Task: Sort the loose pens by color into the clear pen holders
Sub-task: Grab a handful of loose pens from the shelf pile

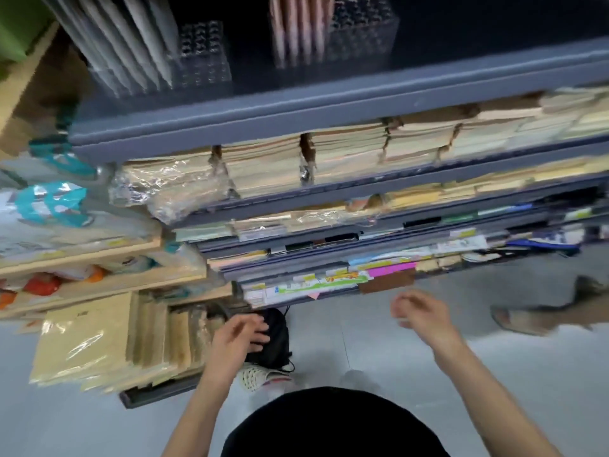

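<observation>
The picture is blurred by motion. Two clear pen holders stand on the top shelf. The left clear holder [204, 61] has white-grey pens [131, 44] in its left part. The right clear holder [362, 34] has pink pens [296, 28] in its left part. My left hand [237, 338] hangs low in front of the shelves with loosely curled fingers, over a black bag [276, 341]; I cannot tell whether it touches the bag. My right hand [421, 311] is in the air to the right, fingers loosely curled, holding nothing that I can make out.
Grey shelves [296, 107] below the holders hold stacks of paper and notebooks [329, 153]. Wooden shelves [99, 255] at the left carry wrapped packets. Another person's sandalled feet [527, 318] stand on the grey floor at the right. A white shoe [257, 377] shows below.
</observation>
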The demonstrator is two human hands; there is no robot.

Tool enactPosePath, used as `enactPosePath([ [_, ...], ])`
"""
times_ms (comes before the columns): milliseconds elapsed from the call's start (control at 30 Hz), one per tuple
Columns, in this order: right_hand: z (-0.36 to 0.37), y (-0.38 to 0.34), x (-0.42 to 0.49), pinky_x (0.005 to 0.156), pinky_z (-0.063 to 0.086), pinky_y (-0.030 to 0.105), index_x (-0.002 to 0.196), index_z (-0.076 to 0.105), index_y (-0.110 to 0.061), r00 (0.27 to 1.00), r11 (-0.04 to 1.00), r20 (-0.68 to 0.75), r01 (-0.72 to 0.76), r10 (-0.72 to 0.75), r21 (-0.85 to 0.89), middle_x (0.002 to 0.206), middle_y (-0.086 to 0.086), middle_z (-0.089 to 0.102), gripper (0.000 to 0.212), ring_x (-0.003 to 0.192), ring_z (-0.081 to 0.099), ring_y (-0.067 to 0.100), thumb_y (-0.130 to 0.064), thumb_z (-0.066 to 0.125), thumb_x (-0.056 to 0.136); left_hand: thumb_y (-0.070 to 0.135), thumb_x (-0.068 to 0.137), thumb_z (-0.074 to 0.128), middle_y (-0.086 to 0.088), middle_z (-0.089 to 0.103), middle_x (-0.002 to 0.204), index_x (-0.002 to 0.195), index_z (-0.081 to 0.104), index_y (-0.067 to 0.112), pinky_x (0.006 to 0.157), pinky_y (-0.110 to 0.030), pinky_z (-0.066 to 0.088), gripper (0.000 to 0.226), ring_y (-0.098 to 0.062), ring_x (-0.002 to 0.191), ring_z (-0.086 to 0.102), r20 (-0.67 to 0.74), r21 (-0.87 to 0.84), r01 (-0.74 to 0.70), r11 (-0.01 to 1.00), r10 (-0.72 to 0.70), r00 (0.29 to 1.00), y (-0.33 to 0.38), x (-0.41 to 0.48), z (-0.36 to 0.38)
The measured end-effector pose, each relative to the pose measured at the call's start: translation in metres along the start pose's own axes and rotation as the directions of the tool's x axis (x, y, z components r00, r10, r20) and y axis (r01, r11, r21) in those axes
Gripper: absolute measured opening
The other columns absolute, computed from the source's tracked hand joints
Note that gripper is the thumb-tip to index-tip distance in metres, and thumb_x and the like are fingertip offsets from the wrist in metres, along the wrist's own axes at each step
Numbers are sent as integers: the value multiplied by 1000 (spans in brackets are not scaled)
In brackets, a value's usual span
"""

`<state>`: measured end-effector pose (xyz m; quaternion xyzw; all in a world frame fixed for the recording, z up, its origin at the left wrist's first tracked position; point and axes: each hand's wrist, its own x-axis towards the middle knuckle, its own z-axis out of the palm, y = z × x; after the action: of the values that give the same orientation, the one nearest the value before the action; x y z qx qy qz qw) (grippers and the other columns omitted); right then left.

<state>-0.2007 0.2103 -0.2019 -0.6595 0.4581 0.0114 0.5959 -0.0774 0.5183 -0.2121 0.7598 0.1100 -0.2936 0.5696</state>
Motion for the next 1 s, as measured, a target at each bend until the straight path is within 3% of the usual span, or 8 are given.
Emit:
enactPosePath([
  [100, -28, 78, -5, 67, 50, 33, 78, 72, -12, 979, 977, 23, -201, 203, -67, 83, 12, 73, 14, 72, 66, 22, -10, 63, 89, 4, 102, 52, -26, 72, 93, 100, 66, -7, 61, -31, 57, 18, -24, 64, 72, 38, 114, 139, 984, -144, 989, -47, -2, 34],
  [233, -63, 135, -19, 69, 48, 36, 72, 68, -16, 934, 922, 55, -338, 353, -189, 76, 6, 69, 16, 69, 62, 21, -20, 64, 86, 4, 102, 50, -27, 68, 97, 102, 64, -10, 65, -33, 52, 19, -29, 72, 65, 88, 207, 202, 957, -224, 971, -68, -8, 77],
  [400, -97, 158, -25, 79, 53, 35, 82, 73, -17, 941, 916, 11, -325, 337, -234, 80, -4, 71, 10, 82, 67, 17, -20, 64, 88, -4, 99, 53, -30, 66, 91, 98, 63, -15, 62, -25, 58, 15, -33, 74, 64, 160, 234, 177, 956, -217, 963, -52, 0, 138],
  [533, -123, 150, -16, 84, 56, 37, 85, 72, -25, 943, 934, -52, -332, 328, -130, 85, -10, 72, 13, 87, 68, 12, -18, 62, 90, -1, 97, 58, -17, 70, 84, 92, 67, -6, 62, -21, 58, 12, -22, 69, 68, 279, 331, 107, 937, -205, 938, -21, 23, 187],
  [700, -162, 112, 29, 88, 54, 36, 90, 72, -24, 960, 970, -151, -241, 235, -18, 89, -9, 73, 7, 90, 68, 12, -20, 67, 91, 12, 99, 59, -10, 75, 90, 94, 69, 4, 69, -26, 56, 14, -30, 84, 71, 390, 373, -61, 926, -96, 916, 43, 59, 256],
  [833, -204, 48, 73, 74, 48, 16, 91, 70, -32, 960, 997, -270, -79, 69, -27, 90, -15, 73, 3, 91, 68, 2, -30, 69, 90, 15, 97, 62, -1, 76, 90, 97, 70, 8, 69, -22, 56, 11, -26, 85, 72, 486, 322, -230, 918, 48, 873, 127, 74, 319],
  [900, -227, 9, 90, 69, 46, 8, 93, 69, -37, 948, 998, -316, 35, -48, -46, 92, -19, 72, 4, 86, 66, -3, -36, 68, 89, 23, 94, 64, 1, 77, 92, 98, 70, 10, 73, -26, 57, 15, -23, 86, 72, 555, 245, -324, 914, 142, 819, 177, 71, 346],
  [1000, -260, -51, 108, 68, 48, 16, 102, 65, -44, 896, 959, -350, 226, -274, -172, 102, -29, 67, 19, 92, 63, -6, -54, 59, 88, 33, 90, 63, 0, 76, 99, 103, 70, 13, 81, -29, 57, 25, -18, 90, 72, 636, 136, -495, 858, 308, 708, 249, 55, 376],
])
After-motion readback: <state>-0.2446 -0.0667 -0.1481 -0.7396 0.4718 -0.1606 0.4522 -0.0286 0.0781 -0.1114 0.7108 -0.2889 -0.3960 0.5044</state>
